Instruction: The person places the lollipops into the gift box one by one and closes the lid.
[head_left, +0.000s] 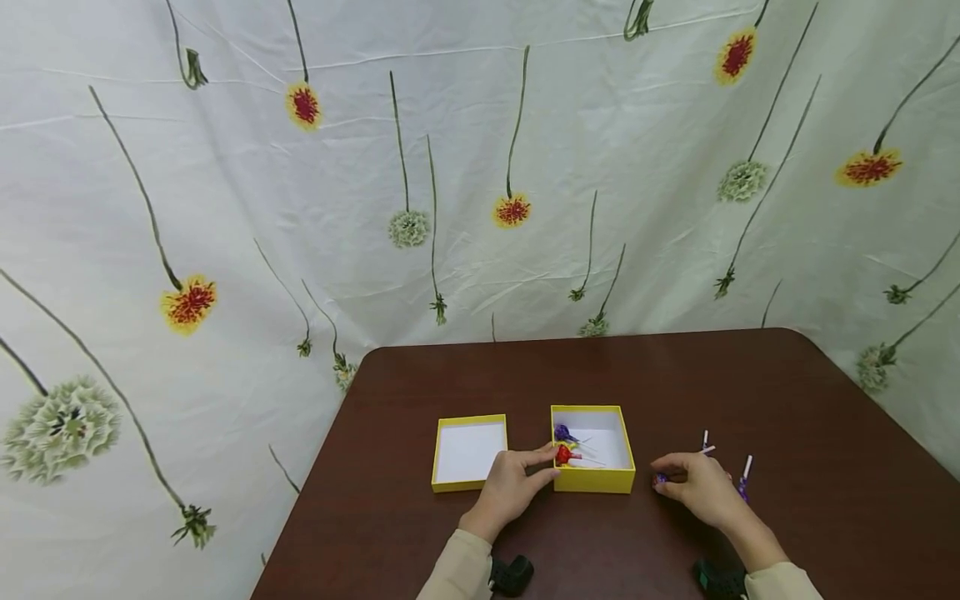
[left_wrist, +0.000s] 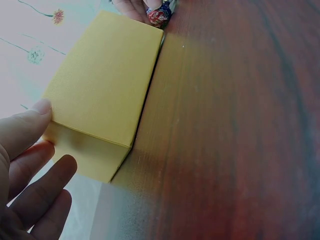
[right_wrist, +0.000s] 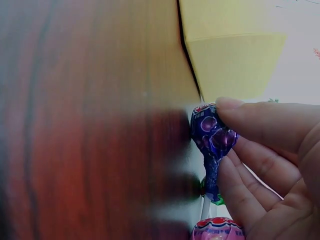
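In the head view, the yellow box (head_left: pixel 596 481) stands with its white inside facing up, holding a purple-wrapped lollipop (head_left: pixel 562 433) and a red-wrapped lollipop (head_left: pixel 564 455). My left hand (head_left: pixel 510 487) holds the box at its near left corner. Seen from the left wrist, the thumb touches the front face and the other fingers lie by the side wall. To the right of the box, my right hand (head_left: pixel 697 487) pinches a blue-and-purple wrapped lollipop (right_wrist: pixel 212 132) between thumb and fingers, close to the tabletop. Its stick is mostly hidden in the right wrist view.
A shallow yellow lid (head_left: pixel 471 450), white inside, lies left of the box. Near my right hand are more lollipops, one with a white stick (head_left: pixel 747 467); a pink-wrapped lollipop (right_wrist: pixel 218 230) shows in the right wrist view. A flowered cloth (head_left: pixel 465 167) hangs behind the brown table (head_left: pixel 600 367).
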